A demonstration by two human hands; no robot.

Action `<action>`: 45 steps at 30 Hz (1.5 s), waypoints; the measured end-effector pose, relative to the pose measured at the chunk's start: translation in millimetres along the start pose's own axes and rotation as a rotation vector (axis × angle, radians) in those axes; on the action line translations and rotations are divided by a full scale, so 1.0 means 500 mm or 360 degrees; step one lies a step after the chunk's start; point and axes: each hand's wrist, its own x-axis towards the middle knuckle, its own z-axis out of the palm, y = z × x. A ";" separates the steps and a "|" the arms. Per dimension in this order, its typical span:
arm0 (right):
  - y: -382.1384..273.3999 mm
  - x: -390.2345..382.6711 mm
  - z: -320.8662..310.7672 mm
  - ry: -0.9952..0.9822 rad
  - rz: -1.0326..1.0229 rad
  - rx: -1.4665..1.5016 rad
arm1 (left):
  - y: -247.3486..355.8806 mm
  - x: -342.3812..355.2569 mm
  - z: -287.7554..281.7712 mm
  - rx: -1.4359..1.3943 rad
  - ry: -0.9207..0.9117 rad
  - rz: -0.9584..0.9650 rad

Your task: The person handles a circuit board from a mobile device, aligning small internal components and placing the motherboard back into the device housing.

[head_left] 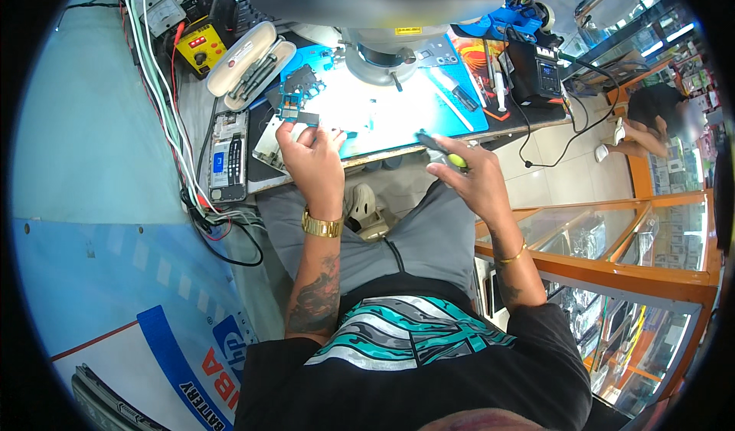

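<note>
"How do the hands stand?"
"Right hand (478, 172): fingers clamped on a dark-tipped, yellow-green-handled tool (457, 160). Left hand (315, 155): fingertips at the near edge of a small blue-and-black circuit board (291, 108); pinched or not, I can't tell."
"Any advice?"
"Grip edges only, tool tip light, over the flat, brightly lit blue mat (465, 85)."

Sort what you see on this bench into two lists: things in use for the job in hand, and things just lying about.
In use, it seems:
circuit board, at the left hand;
hand tool with yellow-green part, in the right hand;
blue work mat.

Apparently just lying about:
open spectacle-style case;
yellow-fronted device;
black unit with a screen.
</note>
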 end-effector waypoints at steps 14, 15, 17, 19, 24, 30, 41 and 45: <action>-0.061 0.067 0.027 -0.0009 -0.0541 -0.0706 | 0.008 -0.003 0.001 0.0005 -0.0006 -0.0027; -0.063 0.069 0.027 -0.0013 -0.0535 -0.0705 | 0.007 -0.003 0.002 0.0009 -0.0007 -0.0033; -0.070 0.074 0.024 -0.0026 -0.0548 -0.0694 | 0.006 -0.002 0.003 0.0005 0.0016 -0.0001; -0.073 0.078 0.024 -0.0050 -0.0564 -0.0727 | 0.008 -0.003 0.002 0.0055 0.0028 0.0000; -0.078 0.086 0.028 -0.0061 -0.0628 -0.0723 | 0.005 -0.002 0.003 0.0142 0.0083 -0.0004; -0.091 0.089 0.018 -0.0084 -0.0634 -0.0759 | -0.003 0.000 0.002 0.0103 0.0050 0.0061; -0.057 0.072 0.019 0.0030 -0.0334 -0.0673 | -0.002 0.000 -0.002 -0.0035 0.0037 -0.0001; 0.024 0.073 -0.023 0.0303 0.0170 0.0243 | -0.013 0.001 -0.001 0.0032 0.0035 -0.0012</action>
